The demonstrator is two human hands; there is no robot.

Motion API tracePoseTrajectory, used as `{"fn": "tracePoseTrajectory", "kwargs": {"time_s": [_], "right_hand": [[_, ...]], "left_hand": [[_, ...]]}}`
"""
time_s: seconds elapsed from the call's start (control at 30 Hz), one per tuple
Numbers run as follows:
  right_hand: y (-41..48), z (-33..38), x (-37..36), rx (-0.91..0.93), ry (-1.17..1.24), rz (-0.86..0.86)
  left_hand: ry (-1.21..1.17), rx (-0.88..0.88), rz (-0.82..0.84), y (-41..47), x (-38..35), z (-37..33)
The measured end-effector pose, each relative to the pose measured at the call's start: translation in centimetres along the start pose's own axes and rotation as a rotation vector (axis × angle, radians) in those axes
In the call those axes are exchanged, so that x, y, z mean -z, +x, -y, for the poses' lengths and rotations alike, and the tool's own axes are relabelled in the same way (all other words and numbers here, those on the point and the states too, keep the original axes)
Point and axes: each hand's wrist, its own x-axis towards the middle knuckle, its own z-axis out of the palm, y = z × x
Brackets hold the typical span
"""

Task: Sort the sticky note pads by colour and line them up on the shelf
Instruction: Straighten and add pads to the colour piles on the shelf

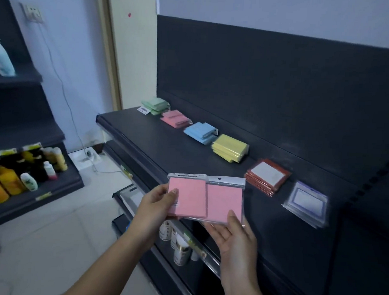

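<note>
Two bare forearms (108, 261), bare left hand (157, 203), bare right hand (236, 238)

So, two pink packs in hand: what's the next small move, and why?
Probably carry both to the pink stack, between the green stack and blue stack, and lay them on it. The left hand pinches one pink pack, the right hand the other pack, and the shelf piles are single-coloured.

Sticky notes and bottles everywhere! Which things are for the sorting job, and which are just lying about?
For the job: pink pad in the left hand, pink pack in the right hand, green pile, pink pile, blue pile, yellow pile, red-edged packs, blue-edged packs, top shelf.
Just lying about: yellow bottles, bottles underneath, wall socket, cable.
</note>
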Motion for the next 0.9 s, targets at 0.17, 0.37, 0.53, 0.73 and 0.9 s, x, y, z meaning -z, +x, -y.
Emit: {"fn": "tracePoseTrajectory", "kwargs": {"time_s": [0.17,0.37,0.53,0.73,0.9], "right_hand": [[5.4,-2.2,-5.3,-0.038,0.003,0.018],[14.3,-3.6,-12.8,-0.126,0.087,0.086],[20.2,-3.7,-17.3,-0.082,-0.027,0.079],[25.1,-4.8,-21.6,-0.033,-0.182,-0.002],[29.7,-6.0,-25.1,0.040,-0.209,-0.101]], "left_hand": [[0.020,0.046,-0.055,6.4,3.2,-1.3],[0.078,0.088,-0.110,17.1,6.3,-3.8],[0.047,0.035,-0.104,24.5,7.0,-6.5],[0.039,0.061,-0.064,31.4,8.5,-7.7],[0.078,0.084,0.013,38.4,10.0,-8.2]]}}
